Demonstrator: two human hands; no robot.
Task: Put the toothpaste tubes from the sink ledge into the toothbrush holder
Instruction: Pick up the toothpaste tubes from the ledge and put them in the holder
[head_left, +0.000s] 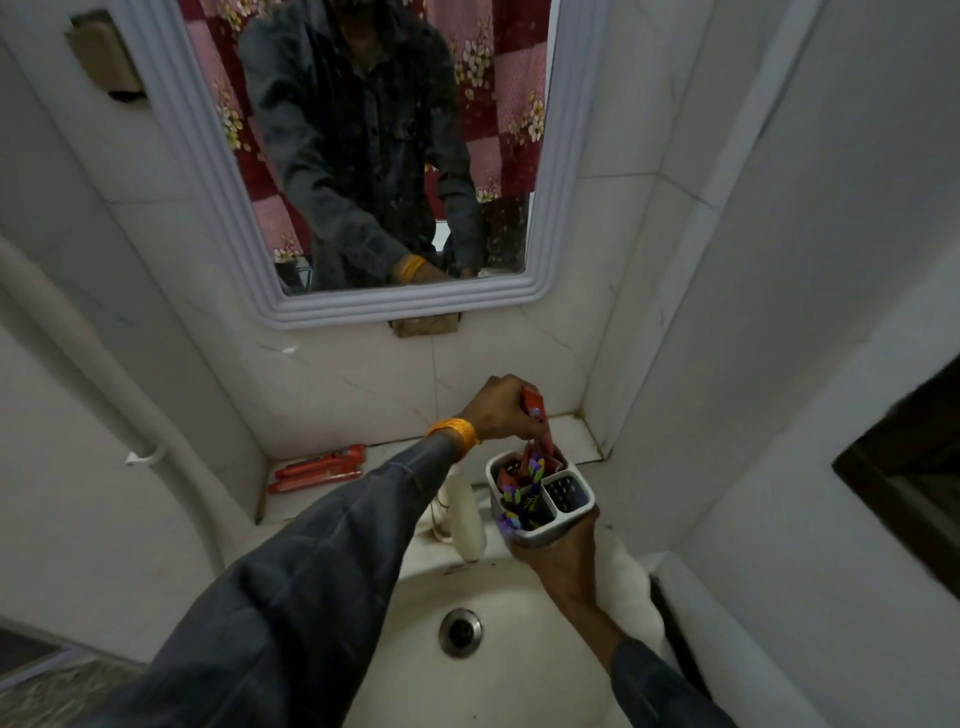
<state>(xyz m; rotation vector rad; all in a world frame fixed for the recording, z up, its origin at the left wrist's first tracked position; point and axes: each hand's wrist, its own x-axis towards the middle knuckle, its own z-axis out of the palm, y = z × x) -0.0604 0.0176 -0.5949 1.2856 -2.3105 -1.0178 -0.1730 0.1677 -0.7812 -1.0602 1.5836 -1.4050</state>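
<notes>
Main risk: the toothbrush holder (540, 499) isn't resting on anything. The right hand (558, 540) cups it from below, out over the sink basin (524, 670). If the tube gets pushed in hard or off-angle, the holder could tip and dump its contents into the basin. The far-left compartment already looks crowded with red and purple items, so the tube may jam or ride up. The near-right compartment looks free.

Left hand (501, 408) is closed around a red toothpaste tube (535, 410), held tilted, lower end just inside the holder's far rim. It sits directly above the holder, so hand and target are close.

Two more red tubes (319, 470) lie on the sink ledge (566, 431) at far left, well apart from both hands, behind the left sleeve (332, 545). Reaching them means crossing over the white bottle (465, 512), which could get knocked.
</notes>
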